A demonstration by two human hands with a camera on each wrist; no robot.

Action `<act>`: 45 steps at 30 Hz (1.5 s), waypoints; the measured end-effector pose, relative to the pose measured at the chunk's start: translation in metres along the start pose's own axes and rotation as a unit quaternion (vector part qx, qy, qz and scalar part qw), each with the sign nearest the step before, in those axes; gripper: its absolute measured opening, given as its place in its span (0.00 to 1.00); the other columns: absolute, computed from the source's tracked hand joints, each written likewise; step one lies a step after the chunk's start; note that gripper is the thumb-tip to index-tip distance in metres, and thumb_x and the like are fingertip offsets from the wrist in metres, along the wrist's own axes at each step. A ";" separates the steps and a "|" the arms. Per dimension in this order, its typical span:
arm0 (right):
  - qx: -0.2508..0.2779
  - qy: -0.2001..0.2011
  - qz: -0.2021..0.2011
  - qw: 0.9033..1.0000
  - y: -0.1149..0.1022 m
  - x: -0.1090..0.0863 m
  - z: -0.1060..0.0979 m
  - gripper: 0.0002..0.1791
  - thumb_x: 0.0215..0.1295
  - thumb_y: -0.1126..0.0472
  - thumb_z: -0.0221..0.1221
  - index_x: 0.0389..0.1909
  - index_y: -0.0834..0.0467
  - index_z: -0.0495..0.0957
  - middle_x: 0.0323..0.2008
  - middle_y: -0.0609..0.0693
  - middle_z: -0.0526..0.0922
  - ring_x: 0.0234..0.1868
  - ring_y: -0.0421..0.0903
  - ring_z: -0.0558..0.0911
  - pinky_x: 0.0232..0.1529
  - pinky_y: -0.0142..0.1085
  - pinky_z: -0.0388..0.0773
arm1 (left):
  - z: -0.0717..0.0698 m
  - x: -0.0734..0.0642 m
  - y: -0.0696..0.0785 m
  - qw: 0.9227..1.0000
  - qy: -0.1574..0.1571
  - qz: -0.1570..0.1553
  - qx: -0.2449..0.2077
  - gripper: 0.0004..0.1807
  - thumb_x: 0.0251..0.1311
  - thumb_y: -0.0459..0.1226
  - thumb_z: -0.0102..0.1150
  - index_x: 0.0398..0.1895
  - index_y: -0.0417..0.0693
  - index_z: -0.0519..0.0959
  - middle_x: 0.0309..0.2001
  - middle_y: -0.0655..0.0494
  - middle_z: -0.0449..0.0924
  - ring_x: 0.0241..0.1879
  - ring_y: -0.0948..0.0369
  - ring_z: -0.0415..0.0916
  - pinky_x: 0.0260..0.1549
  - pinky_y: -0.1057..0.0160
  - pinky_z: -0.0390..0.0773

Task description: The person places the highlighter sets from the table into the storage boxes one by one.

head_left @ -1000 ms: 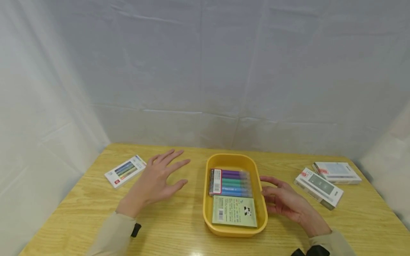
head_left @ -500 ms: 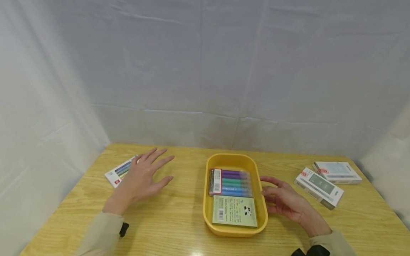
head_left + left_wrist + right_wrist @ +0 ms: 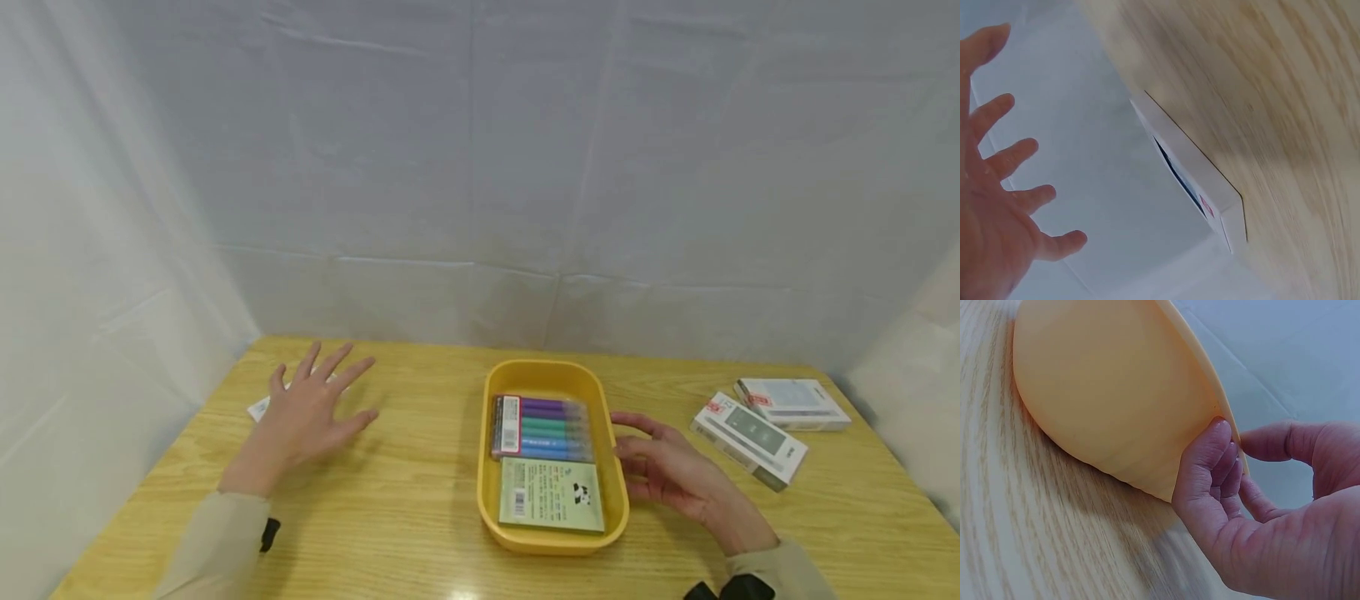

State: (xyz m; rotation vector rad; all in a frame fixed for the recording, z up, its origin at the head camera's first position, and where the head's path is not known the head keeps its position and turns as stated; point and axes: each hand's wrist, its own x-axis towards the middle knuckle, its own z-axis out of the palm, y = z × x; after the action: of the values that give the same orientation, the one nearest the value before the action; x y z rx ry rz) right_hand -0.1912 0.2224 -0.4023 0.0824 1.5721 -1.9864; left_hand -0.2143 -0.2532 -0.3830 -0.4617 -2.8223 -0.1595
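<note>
Tray [image 3: 543, 381], yellow, holds pen pack [image 3: 553, 429] beside green panda packet [image 3: 551, 497].

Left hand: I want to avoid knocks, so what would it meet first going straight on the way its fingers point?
Probably the white sheet behind the wooden table: in the head view the left hand points there, nothing seen between, though depth is unclear.
</note>
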 end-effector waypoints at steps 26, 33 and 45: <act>-0.004 0.016 0.006 1.000 0.000 0.002 0.001 0.40 0.72 0.63 0.57 0.78 0.58 0.48 0.47 0.50 0.85 0.44 0.42 0.86 0.47 0.39 0.87 | 0.016 0.007 -0.052 0.973 -0.188 -0.127 -0.040 0.47 0.68 0.68 0.47 0.82 0.56 0.51 0.78 0.24 0.42 0.70 0.15 0.42 0.50 0.09 0.51; -0.009 0.009 0.003 1.000 -0.001 0.001 0.003 0.40 0.72 0.63 0.56 0.79 0.58 0.46 0.50 0.51 0.84 0.48 0.44 0.85 0.48 0.41 0.86 | 0.017 0.004 -0.055 0.968 -0.209 -0.129 -0.054 0.44 0.71 0.65 0.44 0.82 0.54 0.52 0.77 0.24 0.46 0.69 0.17 0.49 0.50 0.11 0.54; -0.002 0.006 0.002 1.000 0.000 0.001 0.000 0.39 0.73 0.64 0.56 0.78 0.58 0.48 0.48 0.51 0.85 0.47 0.43 0.86 0.48 0.41 0.87 | 0.015 0.009 -0.054 0.968 -0.210 -0.129 -0.053 0.40 0.72 0.59 0.52 0.80 0.53 0.57 0.65 0.21 0.61 0.58 0.24 0.63 0.42 0.23 0.71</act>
State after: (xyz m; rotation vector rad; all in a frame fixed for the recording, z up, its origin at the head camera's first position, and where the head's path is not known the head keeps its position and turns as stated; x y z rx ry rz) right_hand -0.1919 0.2218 -0.4022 0.0947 1.5826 -1.9829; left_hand -0.2439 -0.2990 -0.3983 -0.1575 -3.2984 -0.2970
